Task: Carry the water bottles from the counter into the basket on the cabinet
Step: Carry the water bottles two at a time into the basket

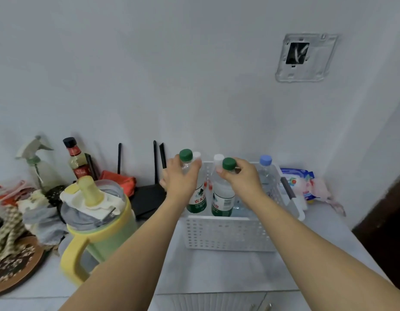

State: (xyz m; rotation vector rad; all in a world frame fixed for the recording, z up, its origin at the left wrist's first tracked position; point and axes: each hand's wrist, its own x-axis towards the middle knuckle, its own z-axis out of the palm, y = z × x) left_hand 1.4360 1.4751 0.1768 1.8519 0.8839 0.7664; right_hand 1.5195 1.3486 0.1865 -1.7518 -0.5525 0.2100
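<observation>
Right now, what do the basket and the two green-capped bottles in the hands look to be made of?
Basket: looks like rigid white plastic, matte, walls punched with rows of small holes. Left bottle and right bottle: apparently thin clear plastic, glossy, see-through above green-and-white printed labels, with opaque green caps. Left hand and right hand grip them near the necks.

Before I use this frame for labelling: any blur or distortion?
Head view: wide-angle bending bows the wall plate and image edges; the yellow jug is soft; the green-capped bottles under the left hand and right hand stay readable; light is even and flat.
</observation>
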